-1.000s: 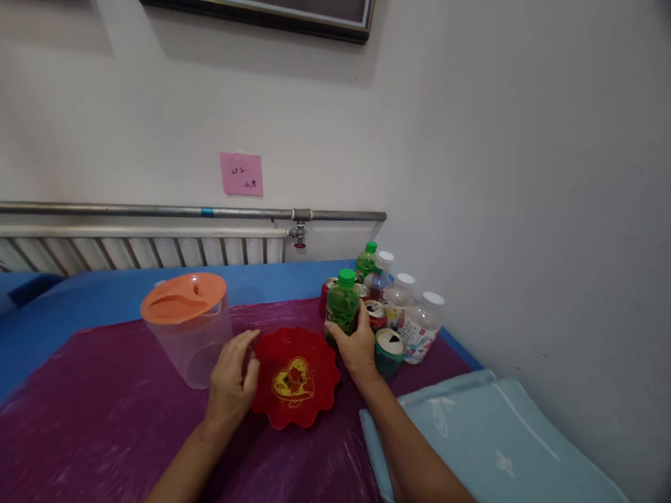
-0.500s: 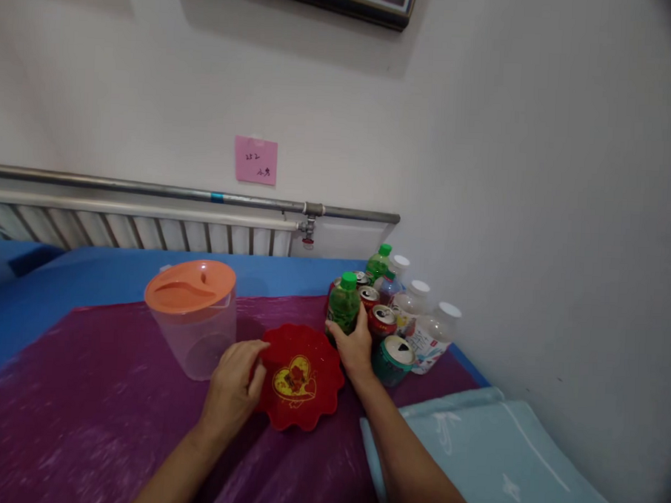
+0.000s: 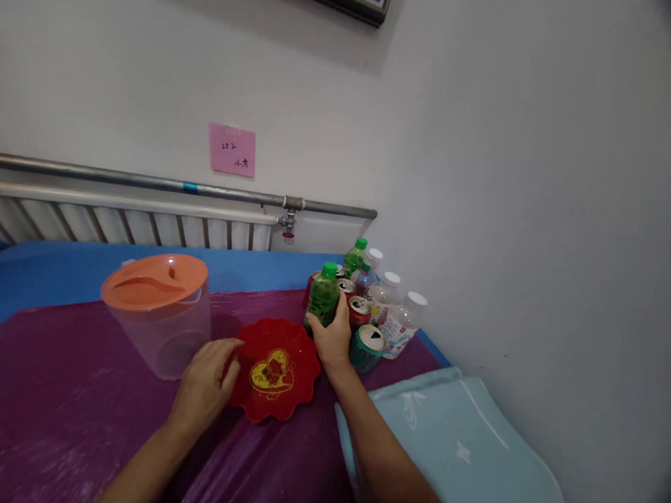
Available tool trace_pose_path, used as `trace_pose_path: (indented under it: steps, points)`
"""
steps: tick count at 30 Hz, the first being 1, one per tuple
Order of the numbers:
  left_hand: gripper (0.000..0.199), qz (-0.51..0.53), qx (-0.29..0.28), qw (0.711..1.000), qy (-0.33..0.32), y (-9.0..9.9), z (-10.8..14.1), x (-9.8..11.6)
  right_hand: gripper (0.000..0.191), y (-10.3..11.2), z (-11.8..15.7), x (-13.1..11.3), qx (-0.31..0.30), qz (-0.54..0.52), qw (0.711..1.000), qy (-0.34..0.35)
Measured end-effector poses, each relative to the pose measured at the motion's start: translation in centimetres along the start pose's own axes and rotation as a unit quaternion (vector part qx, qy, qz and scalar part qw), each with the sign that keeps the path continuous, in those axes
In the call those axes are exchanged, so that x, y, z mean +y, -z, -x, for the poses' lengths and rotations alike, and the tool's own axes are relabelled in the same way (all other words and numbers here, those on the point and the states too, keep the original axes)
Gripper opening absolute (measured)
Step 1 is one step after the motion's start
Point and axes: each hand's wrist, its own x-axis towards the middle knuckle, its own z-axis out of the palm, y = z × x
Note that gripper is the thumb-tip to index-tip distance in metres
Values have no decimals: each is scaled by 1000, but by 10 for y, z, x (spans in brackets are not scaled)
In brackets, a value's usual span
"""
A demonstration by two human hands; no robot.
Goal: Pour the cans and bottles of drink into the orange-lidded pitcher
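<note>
My right hand is wrapped around an upright green plastic bottle with a green cap, thumb across its near side and fingers on its right. The bottle stands just behind a red scalloped plate with a yellow heart pattern. At the plate's left edge is my left hand, its fingers loosely bent and a gap showing between thumb and forefinger. Whether it touches the rim is hard to make out. Beside my right hand stand a teal can and a red can, both opened on top.
A clear pitcher with an orange lid stands left of the plate. White-capped bottles, another green bottle and more cans crowd against the right wall. A folded light-blue cloth lies front right on the purple sheet.
The whole view has shifted, so everything sits farther left. My right hand still holds the green bottle, and my left hand stays by the plate.
</note>
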Motion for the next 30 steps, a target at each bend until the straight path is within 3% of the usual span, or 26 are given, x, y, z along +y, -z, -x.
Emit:
trace_pose_path:
  steps: [9, 13, 16, 18, 20, 30]
  points:
    - [23, -28, 10, 999, -32, 4, -2, 2, 75, 18, 4, -7, 25, 10, 998, 58]
    - [22, -38, 17, 999, -30, 4, -2, 0, 51, 34, 13, -24, 40, 39, 990, 128]
    - [22, -39, 22, 998, -31, 4, -2, -2, 27, 38, 21, -34, -73, 77, 987, 117]
    - [22, -41, 22, 998, -32, 4, -2, -4, 22, 35, 24, -36, -184, 111, 973, 80]
    - [22, -42, 18, 999, -28, 4, -2, -5, 24, 31, 25, -36, -246, 150, 956, 53]
    - [23, -11, -33, 999, 31, 7, -1, -2, 38, 30, 18, -30, -261, 231, 937, 2]
